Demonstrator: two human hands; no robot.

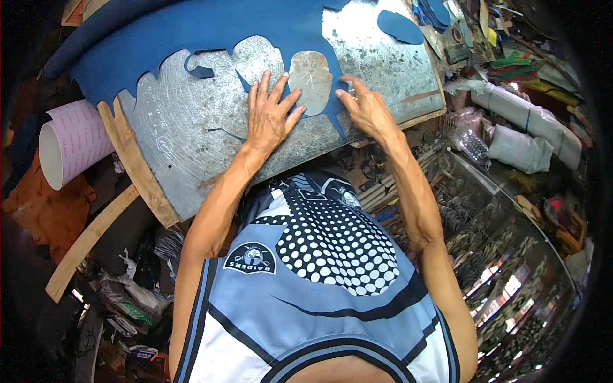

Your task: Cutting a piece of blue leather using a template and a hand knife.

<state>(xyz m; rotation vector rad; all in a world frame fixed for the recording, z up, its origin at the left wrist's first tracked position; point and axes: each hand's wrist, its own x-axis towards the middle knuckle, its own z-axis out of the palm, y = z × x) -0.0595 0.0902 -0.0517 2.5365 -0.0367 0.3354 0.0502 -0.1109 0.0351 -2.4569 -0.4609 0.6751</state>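
A grey, rounded, sole-shaped template (311, 86) with pen marks lies on a blue sheet (268, 22) whose near edge has curved cut-outs. To the left of the template, my left hand (271, 116) lies flat with fingers spread, its thumb side close to the template's edge. My right hand (367, 110) is at the template's right side, over a narrow strip of the blue sheet. Its fingers are curled, with thumb and index finger toward the template. Whatever they hold is too small or hidden to make out.
The sheet lies on a scratched metal-topped table (185, 127) with wooden edging (137, 166). A loose blue sole-shaped piece (400, 27) lies at the far right. A rolled pinkish sheet (75, 143) stands left; wrapped white rolls (527, 121) lie right. Blue scraps (202, 71) lie on the metal.
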